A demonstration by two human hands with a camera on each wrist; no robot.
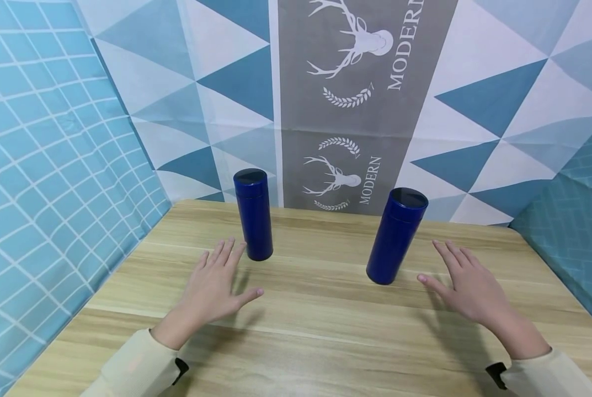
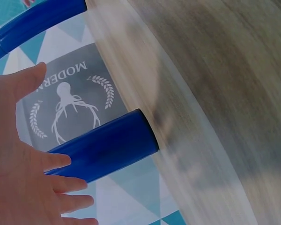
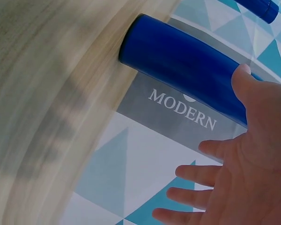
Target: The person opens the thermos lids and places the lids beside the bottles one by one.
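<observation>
Two dark blue cylindrical flasks with black-topped lids stand upright on a wooden table. The left flask point(image 1: 256, 223) is just beyond my left hand point(image 1: 211, 289), whose fingers are spread and straight, with nothing held. My right hand point(image 1: 474, 289) hovers to the right of the right flask point(image 1: 395, 240), fingers extended and thumb apart from it. In the left wrist view, the left hand point(image 2: 23, 173) overlaps part of the near flask point(image 2: 112, 147). The right wrist view has the right hand point(image 3: 262, 159) in front of the flask point(image 3: 178, 61), covering its upper end.
The wooden table point(image 1: 296, 342) has its far edge against a patterned cloth point(image 1: 236, 82) with triangles and a grey deer-print band. Blue tile-print sheeting point(image 1: 42, 138) lines the left side, and teal sheeting point(image 1: 574, 220) hangs on the right.
</observation>
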